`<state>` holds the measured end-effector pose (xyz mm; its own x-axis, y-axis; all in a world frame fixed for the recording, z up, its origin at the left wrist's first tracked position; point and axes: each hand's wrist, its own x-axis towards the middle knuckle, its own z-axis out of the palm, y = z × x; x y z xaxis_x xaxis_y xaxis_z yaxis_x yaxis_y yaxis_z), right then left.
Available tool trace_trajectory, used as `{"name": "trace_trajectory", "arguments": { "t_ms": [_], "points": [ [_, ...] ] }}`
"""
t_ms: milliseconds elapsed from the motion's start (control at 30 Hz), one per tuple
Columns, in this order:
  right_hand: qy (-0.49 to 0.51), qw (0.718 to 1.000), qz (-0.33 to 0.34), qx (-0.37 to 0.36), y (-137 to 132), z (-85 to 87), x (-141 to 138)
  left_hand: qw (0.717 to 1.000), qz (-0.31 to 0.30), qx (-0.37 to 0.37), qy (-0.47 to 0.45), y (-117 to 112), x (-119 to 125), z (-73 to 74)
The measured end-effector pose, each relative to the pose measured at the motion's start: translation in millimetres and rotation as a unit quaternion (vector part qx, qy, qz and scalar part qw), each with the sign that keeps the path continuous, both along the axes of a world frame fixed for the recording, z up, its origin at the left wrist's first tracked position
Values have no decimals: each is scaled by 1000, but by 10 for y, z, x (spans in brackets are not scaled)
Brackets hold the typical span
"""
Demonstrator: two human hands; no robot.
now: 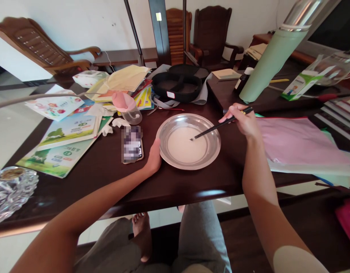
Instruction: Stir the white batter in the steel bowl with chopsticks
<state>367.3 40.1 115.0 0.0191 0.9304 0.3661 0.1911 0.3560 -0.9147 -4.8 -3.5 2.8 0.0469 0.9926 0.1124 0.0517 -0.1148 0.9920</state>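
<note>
A shallow metal dish point(169, 127) with a white liquid point(186, 146) in it sits on the dark wooden table point(112, 170) in front of me. My right hand point(244, 119) is closed on a pair of black chopsticks point(217, 127), whose tips dip into the liquid near the dish's middle. My left hand point(154, 156) rests against the dish's left rim, its fingers curled along the edge. A phone point(132, 144) lies flat just left of that hand.
Books and papers point(69, 132), a pink-lidded cup point(127, 106) and a black tray point(177, 85) crowd the far left. A green flask point(273, 60), a medicine box point(301, 83) and pink folders point(300, 144) lie right. A glass ashtray point(10, 189) sits near left.
</note>
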Motion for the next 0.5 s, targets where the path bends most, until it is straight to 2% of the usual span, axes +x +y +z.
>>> {"name": "trace_trajectory", "arguments": {
  "t_ms": [100,233,300,433,500],
  "points": [
    [-9,999,36,-24,-23,8,-73,999,-3,-17,-35,1,8,1],
    [-47,995,83,-31,-54,76,-281,999,4,-21,-37,21,14,-16],
    [-49,997,63,-21,-48,89,-271,1000,3,-16,-23,23,12,-12],
    [-20,1000,-13,-2,-23,48,-69,1000,7,-20,-7,9,9,9],
    [-8,1000,-10,-7,-24,29,-28,999,9,-24,-20,1,10,12]
  ]
}}
